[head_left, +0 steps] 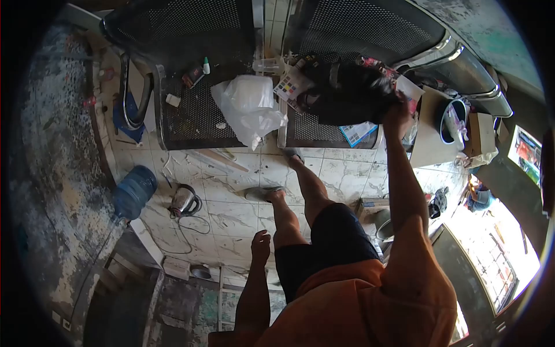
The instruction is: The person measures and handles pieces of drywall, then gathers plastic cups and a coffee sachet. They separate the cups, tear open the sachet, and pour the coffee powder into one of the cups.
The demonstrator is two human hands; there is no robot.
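While the left hand [261, 247] hangs, the right hand [396, 121] extends forward.

"Any text legible?"

"None. Swatch card [289, 88] on the bench [195, 122] has coloured squares; any lettering is too small."

"Blue packet [358, 133]?"

"Pale printed panel, wording too tiny to make out."

"Small dark box [192, 76], also on the bench?"

"Reddish patches on it, words blurred."

"Bottle [206, 66] beside it?"

"White, green cap, label can't be told."

"Poster [526, 157] at the far right?"

"Coloured picture, slanted and soft. Brand, number, sign: nothing readable on any of them."
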